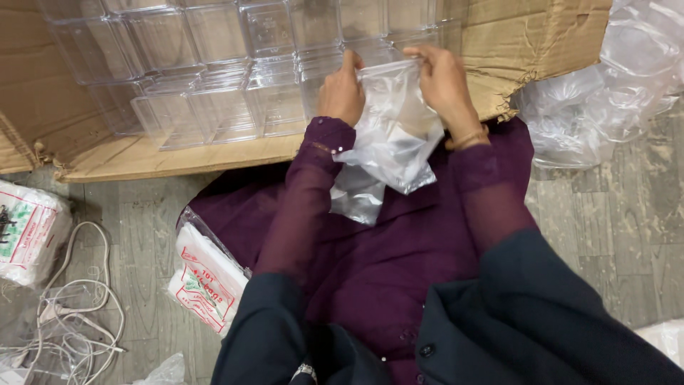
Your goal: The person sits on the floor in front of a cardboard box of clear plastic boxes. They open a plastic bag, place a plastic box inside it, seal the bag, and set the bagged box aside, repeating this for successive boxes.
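Two hands, left hand (342, 91) and right hand (443, 82), pinch a clear plastic bag's (395, 128) top edge, holding it taut above stacked clear boxes (214, 71).

Two white packets of bags, printed red and green — one (206, 281) beside the lap, one (28, 232) at far left.

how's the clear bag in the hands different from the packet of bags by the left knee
The clear bag is single, unprinted, crumpled and held up at its top edge by the left hand and right hand; the packet of bags is a flat stack with red printing, lying untouched on the floor. Both are plastic.
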{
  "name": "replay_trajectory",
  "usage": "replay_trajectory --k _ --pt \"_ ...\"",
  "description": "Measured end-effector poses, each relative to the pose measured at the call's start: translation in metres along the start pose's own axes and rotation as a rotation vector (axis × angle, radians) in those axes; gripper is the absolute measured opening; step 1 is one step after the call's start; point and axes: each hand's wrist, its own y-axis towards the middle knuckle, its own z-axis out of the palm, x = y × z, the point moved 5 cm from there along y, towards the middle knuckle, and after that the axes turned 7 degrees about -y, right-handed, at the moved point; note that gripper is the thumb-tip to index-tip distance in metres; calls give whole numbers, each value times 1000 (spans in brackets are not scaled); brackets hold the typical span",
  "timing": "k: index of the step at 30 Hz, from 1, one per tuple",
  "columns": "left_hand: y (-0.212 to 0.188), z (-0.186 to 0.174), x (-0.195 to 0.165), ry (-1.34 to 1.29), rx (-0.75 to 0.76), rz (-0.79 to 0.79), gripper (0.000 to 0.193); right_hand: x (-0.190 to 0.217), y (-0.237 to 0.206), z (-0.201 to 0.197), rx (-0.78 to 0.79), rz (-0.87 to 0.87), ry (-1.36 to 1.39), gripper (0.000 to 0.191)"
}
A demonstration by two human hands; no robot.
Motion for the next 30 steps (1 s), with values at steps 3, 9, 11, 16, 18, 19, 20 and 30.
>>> replay_trajectory --k 3,9,11,16,18,19,20,30 --pt "-11 -17 -11 -331 -30 19 20 15 -25 -26 -174 -56 89 25" --pt "-68 -40 -33 -886 147 -179 13 6 -93 -48 -91 173 599 9" --pt "-80 -41 -35 -976 182 -210 14 9 -105 -35 -3 134 651 17" --pt "-91 -48 -42 -305 76 -47 16 1 -117 -16 -96 187 199 21" --pt "-96 -46 -50 -265 62 -29 15 -10 -120 -11 13 357 520 32" --pt "-95 -44 -56 -291 66 -17 15 -10 -121 -10 80 394 745 38" --pt "-94 -42 -61 -318 72 -1 15 -8 -126 -12 146 429 971 44" --pt "-91 -12 -81 -425 185 173 16 5 -182 -28 166 298 1265 42"
